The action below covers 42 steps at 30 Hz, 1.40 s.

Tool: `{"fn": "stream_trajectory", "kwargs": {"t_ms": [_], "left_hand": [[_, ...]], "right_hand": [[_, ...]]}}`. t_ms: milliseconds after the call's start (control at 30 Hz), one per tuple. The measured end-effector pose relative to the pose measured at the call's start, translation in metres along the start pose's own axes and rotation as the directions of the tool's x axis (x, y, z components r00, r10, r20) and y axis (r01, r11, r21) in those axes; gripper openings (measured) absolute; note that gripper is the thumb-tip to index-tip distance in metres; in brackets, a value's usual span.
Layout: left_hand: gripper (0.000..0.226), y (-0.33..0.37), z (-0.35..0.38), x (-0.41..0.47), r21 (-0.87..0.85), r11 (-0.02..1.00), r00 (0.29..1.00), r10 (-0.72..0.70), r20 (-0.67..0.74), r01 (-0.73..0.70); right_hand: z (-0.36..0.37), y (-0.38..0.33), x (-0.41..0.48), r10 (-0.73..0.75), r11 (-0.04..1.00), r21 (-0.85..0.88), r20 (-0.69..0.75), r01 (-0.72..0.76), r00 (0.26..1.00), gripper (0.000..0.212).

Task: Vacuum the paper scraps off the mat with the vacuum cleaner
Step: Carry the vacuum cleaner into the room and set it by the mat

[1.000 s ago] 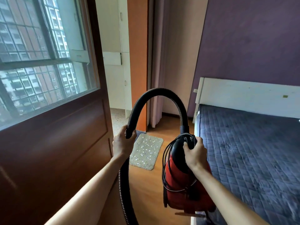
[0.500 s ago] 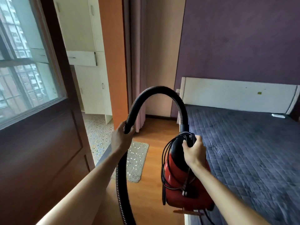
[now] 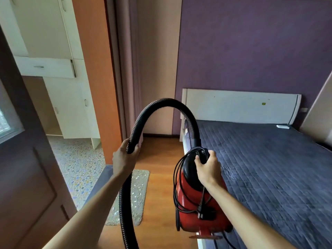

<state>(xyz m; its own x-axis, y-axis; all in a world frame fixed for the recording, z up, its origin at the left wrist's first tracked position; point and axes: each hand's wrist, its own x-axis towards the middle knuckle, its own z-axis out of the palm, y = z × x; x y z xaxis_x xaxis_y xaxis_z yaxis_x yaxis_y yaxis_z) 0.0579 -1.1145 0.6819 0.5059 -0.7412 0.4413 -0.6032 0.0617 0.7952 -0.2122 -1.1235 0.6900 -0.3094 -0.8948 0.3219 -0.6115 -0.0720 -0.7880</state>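
Note:
A red vacuum cleaner (image 3: pixel 194 209) hangs in the air beside the bed, its black power cord looped over its body. My right hand (image 3: pixel 208 168) grips its black top handle. A black ribbed hose (image 3: pixel 161 105) arches up from the vacuum and comes down on the left, where my left hand (image 3: pixel 124 157) grips it. The hose runs on down past my left forearm and out of the frame. On the wooden floor below lies a beige mat (image 3: pixel 138 194) dotted with small pale paper scraps, partly hidden by my arm and the hose.
A bed with a dark blue quilt (image 3: pixel 269 168) and a white headboard (image 3: pixel 240 106) fills the right side. A dark wooden door (image 3: pixel 27 186) stands at the left. Past the doorway are a pebble-pattern floor (image 3: pixel 79 162) and white cabinets (image 3: pixel 68 105). An orange door frame (image 3: pixel 97 87) rises ahead.
The view has swung to the right and moved closer to the doorway; the window has slid almost out of sight. Both hands keep their grips on hose and handle.

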Motion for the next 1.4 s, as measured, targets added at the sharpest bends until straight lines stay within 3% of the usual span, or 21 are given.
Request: {"fn": "stream_trajectory", "kwargs": {"t_ms": [367,800,1200,1400], "left_hand": [[0.013,-0.010,0.071,0.097,-0.012,1.000,1.000,-0.016,0.011,0.016],[0.027,-0.007,0.177,0.239,-0.024,0.999,0.996,-0.047,-0.070,0.045],[0.024,-0.029,0.238,0.319,-0.027,0.999,0.996,-0.045,-0.080,0.043],[0.023,-0.053,0.272,0.371,-0.007,0.998,0.995,-0.062,-0.082,0.061]], "right_hand": [[0.079,0.008,0.113,0.011,1.000,0.024,0.028,-0.012,1.000,0.035],[0.164,-0.006,0.283,-0.068,0.995,0.070,0.026,0.066,0.997,0.044],[0.217,-0.004,0.364,-0.082,0.988,0.132,0.014,0.080,0.997,0.033],[0.263,0.003,0.409,-0.074,0.992,0.103,0.025,0.071,0.997,0.038]]}}
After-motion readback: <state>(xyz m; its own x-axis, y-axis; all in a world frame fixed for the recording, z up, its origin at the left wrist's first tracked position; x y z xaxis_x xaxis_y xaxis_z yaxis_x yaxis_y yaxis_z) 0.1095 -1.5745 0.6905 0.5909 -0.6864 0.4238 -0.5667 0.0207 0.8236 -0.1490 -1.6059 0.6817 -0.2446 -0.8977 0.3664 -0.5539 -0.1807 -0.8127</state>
